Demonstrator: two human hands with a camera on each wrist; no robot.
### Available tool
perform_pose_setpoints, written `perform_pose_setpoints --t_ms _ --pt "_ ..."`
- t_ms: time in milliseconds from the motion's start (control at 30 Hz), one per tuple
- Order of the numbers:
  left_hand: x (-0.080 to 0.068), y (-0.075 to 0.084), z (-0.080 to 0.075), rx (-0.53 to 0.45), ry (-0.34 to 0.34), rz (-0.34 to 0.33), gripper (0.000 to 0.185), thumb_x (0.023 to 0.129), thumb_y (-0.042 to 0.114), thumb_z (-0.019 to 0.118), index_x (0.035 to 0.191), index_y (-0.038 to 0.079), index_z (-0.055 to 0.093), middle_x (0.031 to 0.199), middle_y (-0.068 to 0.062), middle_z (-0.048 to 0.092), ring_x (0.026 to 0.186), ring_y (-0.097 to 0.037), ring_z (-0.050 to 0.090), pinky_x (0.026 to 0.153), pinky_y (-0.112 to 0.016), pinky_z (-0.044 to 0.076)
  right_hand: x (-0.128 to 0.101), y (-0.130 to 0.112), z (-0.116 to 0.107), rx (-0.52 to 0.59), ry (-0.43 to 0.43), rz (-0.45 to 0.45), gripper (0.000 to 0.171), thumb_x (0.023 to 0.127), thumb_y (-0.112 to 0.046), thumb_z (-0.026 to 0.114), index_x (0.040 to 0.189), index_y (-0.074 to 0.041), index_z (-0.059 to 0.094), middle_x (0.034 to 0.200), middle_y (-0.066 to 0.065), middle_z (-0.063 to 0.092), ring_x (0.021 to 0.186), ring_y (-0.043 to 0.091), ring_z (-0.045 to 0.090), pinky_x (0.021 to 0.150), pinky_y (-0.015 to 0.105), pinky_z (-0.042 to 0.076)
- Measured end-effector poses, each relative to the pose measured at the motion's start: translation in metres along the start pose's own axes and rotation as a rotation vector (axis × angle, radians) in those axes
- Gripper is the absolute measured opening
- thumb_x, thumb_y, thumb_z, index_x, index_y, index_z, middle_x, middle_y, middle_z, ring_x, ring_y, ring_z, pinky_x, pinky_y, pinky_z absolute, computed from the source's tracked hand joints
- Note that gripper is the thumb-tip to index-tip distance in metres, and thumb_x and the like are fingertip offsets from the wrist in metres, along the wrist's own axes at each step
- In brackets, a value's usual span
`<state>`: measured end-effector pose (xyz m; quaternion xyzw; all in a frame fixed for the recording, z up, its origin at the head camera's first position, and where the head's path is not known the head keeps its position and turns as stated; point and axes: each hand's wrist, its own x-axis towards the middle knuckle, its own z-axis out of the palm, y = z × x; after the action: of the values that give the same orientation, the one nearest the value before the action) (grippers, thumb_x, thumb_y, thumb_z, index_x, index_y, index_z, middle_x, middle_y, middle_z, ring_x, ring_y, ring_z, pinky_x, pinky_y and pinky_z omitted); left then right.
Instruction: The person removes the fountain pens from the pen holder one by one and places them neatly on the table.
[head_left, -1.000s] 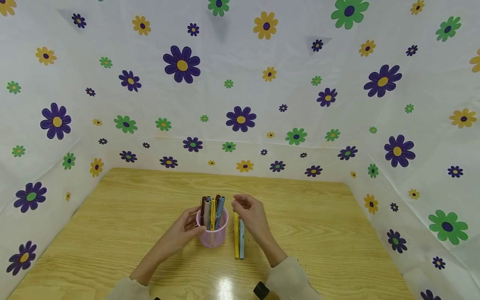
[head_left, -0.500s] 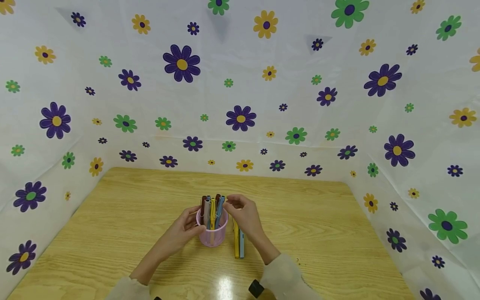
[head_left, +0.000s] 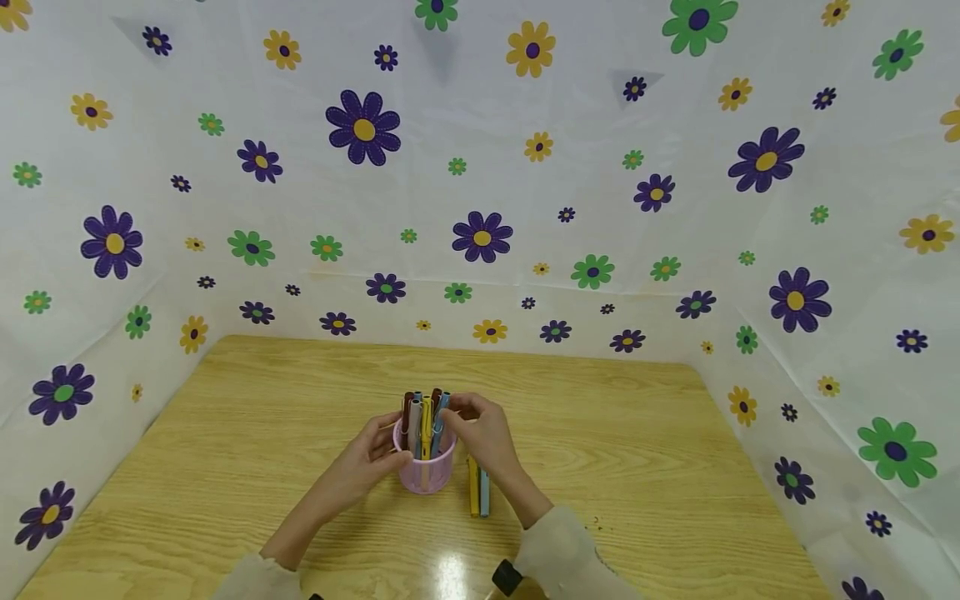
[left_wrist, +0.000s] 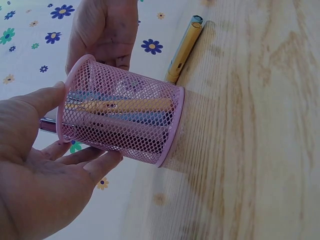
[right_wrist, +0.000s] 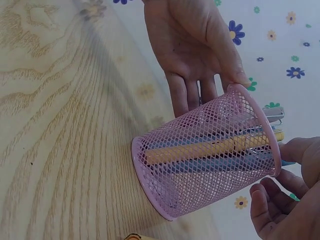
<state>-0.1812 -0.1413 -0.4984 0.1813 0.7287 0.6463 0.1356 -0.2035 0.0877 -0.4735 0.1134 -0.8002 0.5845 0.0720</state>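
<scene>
A pink mesh pen cup [head_left: 425,481] stands upright on the table, with several pens in brown, grey, yellow and blue inside. My left hand [head_left: 366,467] holds the cup from its left side, thumb at the rim and fingers around the wall, as the left wrist view confirms. At the cup's right rim, my right hand [head_left: 482,432] pinches the upper part of a blue pen [head_left: 437,433] that stands in the cup. In the right wrist view that pen's top is mostly hidden by the thumb.
Right of the cup, a yellow pen [head_left: 473,493] and a light blue pen [head_left: 484,497] lie side by side on the wooden table [head_left: 637,467], partly under my right hand. A white flowered cloth [head_left: 420,200] encloses the table's back and sides.
My right hand has moved left from above the lying pens to the blue pen in the cup and now pinches it. My left hand and the cup have stayed in place.
</scene>
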Motion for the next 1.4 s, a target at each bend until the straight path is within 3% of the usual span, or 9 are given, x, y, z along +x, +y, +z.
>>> perform_pose_setpoints --t_ms 600,1100,1400 --pt "-0.001 0.002 0.000 -0.002 0.006 -0.001 0.075 0.105 0.021 0.065 0.161 0.000 0.020 0.164 -0.030 0.023 0.150 -0.046 0.028 0.121 -0.051 0.030 0.003 0.006 0.003 -0.033 -0.020 0.010 0.023 0.097 -0.017 0.074 0.110 0.003 0.075 0.104 0.012 0.072 0.094 0.023 0.066 0.077 0.031 0.058" --pt "-0.001 0.001 -0.001 -0.005 -0.005 0.002 0.074 0.105 0.020 0.065 0.161 0.000 0.020 0.165 -0.028 0.023 0.150 -0.044 0.027 0.121 -0.050 0.030 0.000 -0.003 -0.003 -0.021 0.046 0.058 0.025 0.099 -0.021 0.071 0.113 -0.001 0.074 0.102 0.007 0.073 0.095 0.019 0.066 0.077 0.029 0.057" --pt "-0.001 0.002 0.000 -0.008 -0.006 0.003 0.075 0.104 0.019 0.066 0.161 0.000 0.021 0.165 -0.028 0.023 0.151 -0.044 0.027 0.121 -0.047 0.032 0.001 -0.013 -0.015 0.142 0.090 0.048 0.023 0.100 -0.016 0.070 0.114 0.003 0.072 0.106 0.015 0.072 0.099 0.039 0.068 0.086 0.046 0.062"
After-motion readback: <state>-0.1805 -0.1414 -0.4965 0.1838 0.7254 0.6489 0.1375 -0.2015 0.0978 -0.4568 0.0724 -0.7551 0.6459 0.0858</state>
